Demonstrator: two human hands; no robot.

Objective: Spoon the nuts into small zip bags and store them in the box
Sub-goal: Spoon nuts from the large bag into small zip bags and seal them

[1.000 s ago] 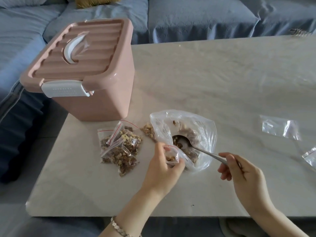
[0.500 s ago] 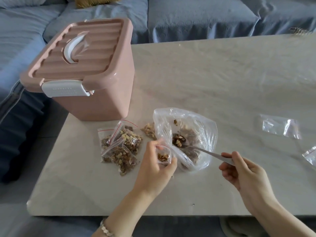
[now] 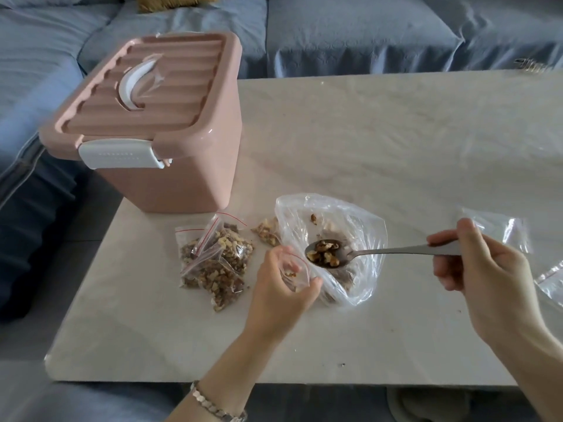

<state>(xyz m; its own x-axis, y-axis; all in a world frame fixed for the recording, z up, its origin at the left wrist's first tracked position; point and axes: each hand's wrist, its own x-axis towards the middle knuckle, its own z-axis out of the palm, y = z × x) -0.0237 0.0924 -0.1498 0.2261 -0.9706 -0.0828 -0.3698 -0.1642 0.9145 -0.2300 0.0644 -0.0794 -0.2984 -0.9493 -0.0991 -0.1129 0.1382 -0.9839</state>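
Observation:
My left hand (image 3: 281, 295) holds a small zip bag (image 3: 294, 271) open, with a few nut pieces inside. My right hand (image 3: 481, 275) grips the handle of a metal spoon (image 3: 380, 252). Its bowl is loaded with walnuts and hovers just right of the small bag's mouth, above the large clear bag of nuts (image 3: 350, 239). Filled zip bags (image 3: 214, 258) lie in a pile to the left, with another one (image 3: 266, 234) beside the large bag. The pink box (image 3: 170, 129) stands at the table's left, its lid latched shut.
Empty zip bags (image 3: 499, 231) lie at the right, one more (image 3: 553, 283) at the frame edge. The marble table (image 3: 365, 141) stretches back to a blue sofa (image 3: 350, 32). Nut crumbs dot the table's front.
The spoon rose out of the large bag with a load of walnuts and came level at the small bag's mouth. My right hand lifted and moved right.

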